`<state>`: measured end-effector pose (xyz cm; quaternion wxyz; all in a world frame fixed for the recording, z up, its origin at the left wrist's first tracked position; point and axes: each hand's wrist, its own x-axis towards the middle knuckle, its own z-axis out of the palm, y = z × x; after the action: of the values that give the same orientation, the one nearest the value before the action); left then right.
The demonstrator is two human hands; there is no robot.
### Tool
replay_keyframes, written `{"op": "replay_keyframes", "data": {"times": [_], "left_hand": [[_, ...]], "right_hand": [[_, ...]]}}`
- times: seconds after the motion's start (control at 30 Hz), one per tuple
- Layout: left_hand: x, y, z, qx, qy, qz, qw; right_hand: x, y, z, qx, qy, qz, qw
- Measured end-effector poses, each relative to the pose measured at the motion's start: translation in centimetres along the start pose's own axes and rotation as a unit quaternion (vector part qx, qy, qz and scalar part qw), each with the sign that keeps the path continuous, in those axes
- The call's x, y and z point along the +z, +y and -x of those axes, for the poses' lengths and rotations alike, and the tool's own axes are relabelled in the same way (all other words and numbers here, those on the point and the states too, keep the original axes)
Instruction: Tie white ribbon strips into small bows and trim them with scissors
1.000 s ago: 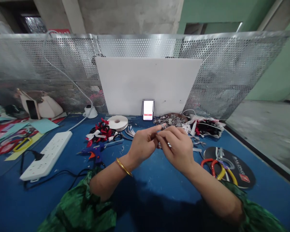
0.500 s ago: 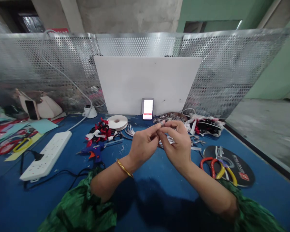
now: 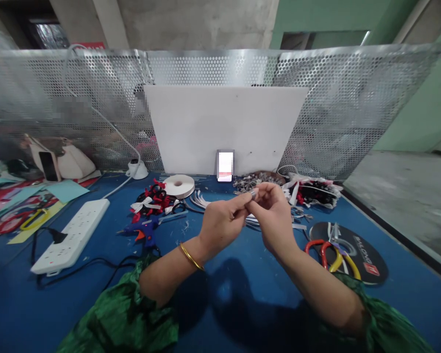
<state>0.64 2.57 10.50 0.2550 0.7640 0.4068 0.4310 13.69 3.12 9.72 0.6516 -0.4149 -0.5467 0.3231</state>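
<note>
My left hand (image 3: 222,223) and my right hand (image 3: 274,213) meet above the middle of the blue table, fingertips close together. Between the left thumb and fingers shows the end of a small greyish-silver piece (image 3: 253,194), too small to name and mostly covered. The right thumb and fingers are pinched against the same spot; what they grip is hidden. Just behind the hands lie white ribbon strips (image 3: 198,198) and a heap of small grey pieces (image 3: 253,180). A gold bangle (image 3: 191,256) circles the left wrist.
Left of my hands are a blue glue gun (image 3: 141,229), red, black and white bows (image 3: 150,203) and a white ribbon roll (image 3: 178,186). A power strip (image 3: 71,238) lies further left. Scissors (image 3: 332,257) rest on a black oval mat (image 3: 367,255) at right. A lit phone (image 3: 225,165) leans on a white board (image 3: 228,122).
Both hands have shifted slightly right. The right fingers have curled a little differently, and the greyish end shows more at the left fingertips.
</note>
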Motion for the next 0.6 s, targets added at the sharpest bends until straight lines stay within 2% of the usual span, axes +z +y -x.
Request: {"op": "replay_keyframes", "data": {"times": [0.13,0.23,0.3,0.43,0.6], "left_hand": [[0.2,-0.2,-0.2,-0.015,-0.044,0.069,0.997],[0.1,-0.3,-0.5,-0.063,-0.075,0.173,0.980],[-0.2,-0.3,-0.8,-0.090,-0.086,0.242,0.962],[-1.5,-0.2,-1.3,-0.110,-0.108,0.331,0.931],[-2.6,-0.5,-1.5,-0.124,-0.121,0.382,0.908]], "right_hand": [[0.3,-0.4,-0.2,0.138,-0.093,-0.099,0.981],[0.1,-0.5,-0.3,0.192,-0.140,-0.156,0.959],[-0.3,-0.5,-0.5,0.192,-0.170,-0.158,0.953],[-1.5,-0.5,-1.5,0.134,-0.206,-0.123,0.962],[-2.1,-0.4,-2.1,0.155,-0.262,-0.143,0.942]]}}
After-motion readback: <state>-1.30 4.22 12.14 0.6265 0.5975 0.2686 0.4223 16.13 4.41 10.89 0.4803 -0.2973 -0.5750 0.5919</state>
